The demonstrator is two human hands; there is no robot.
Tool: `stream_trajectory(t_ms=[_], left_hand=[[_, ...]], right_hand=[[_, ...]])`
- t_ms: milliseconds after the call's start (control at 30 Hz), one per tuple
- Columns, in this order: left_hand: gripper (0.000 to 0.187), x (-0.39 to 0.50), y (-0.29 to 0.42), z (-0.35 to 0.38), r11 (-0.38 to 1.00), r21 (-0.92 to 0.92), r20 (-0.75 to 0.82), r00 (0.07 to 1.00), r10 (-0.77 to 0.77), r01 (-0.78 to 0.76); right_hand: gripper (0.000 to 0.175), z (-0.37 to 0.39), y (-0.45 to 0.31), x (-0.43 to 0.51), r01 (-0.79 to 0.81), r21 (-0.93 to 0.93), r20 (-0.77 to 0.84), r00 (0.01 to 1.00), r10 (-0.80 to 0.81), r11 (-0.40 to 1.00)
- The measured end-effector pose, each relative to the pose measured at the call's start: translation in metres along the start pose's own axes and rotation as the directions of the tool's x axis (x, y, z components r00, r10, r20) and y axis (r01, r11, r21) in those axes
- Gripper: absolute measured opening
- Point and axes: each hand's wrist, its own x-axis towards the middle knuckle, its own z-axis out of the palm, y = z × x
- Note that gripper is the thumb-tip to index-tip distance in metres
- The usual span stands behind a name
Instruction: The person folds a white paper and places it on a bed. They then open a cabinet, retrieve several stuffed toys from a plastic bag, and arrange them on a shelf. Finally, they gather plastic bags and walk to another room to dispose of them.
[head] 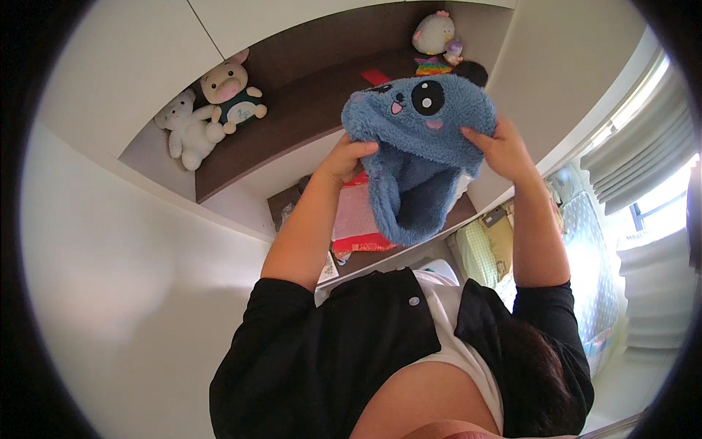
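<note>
A blue fluffy plush hat (417, 148) is held up in front of the shelf. It has a cartoon animal face with large black eyes and a pink tongue, and a black round ear shows at its upper right. My left hand (345, 159) grips its left edge, thumb on the near side. On the other side my right hand (504, 145) pinches the hat beside the face. The hat's opening faces down toward me, with its dark inside visible. Parts of the fingers of both hands are hidden behind the fabric.
A dark brown shelf (296, 115) holds a plush pig (227, 90) and a white plush toy (189, 131) at left. A grey plush chicken (433, 34) and a rainbow star-shaped item (432, 67) sit at right. Below lie red and pink items (354, 211). A bed (581, 247) stands at right.
</note>
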Motion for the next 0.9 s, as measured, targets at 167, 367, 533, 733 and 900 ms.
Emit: stream_trajectory(t_ms=[167,367,533,733,900], left_hand=[[0.069,-0.007,0.019,0.01,0.872,0.44,0.109,0.976,0.188,-0.217],[0.044,0.004,0.065,0.035,0.729,0.683,-0.151,0.97,0.192,-0.038],[0.025,0.034,0.08,0.038,0.947,0.232,-0.199,0.942,0.27,-0.223],[0.031,0.036,0.069,0.044,0.599,0.733,0.006,0.884,0.467,-0.322],[0.066,0.029,0.095,0.033,0.926,0.183,0.198,0.935,0.294,-0.33]], right_hand=[[0.026,-0.032,-0.014,0.007,0.135,-0.145,0.068,0.99,-0.126,0.98],[0.041,-0.048,-0.02,0.015,0.043,-0.049,-0.089,0.995,-0.047,0.998],[0.052,-0.068,0.016,0.011,0.026,0.057,0.19,0.981,-0.036,0.998],[0.05,-0.068,0.029,0.01,-0.025,0.102,0.045,0.999,0.02,0.994],[0.041,-0.07,-0.002,0.005,-0.005,0.475,-0.074,0.996,0.046,0.88]])
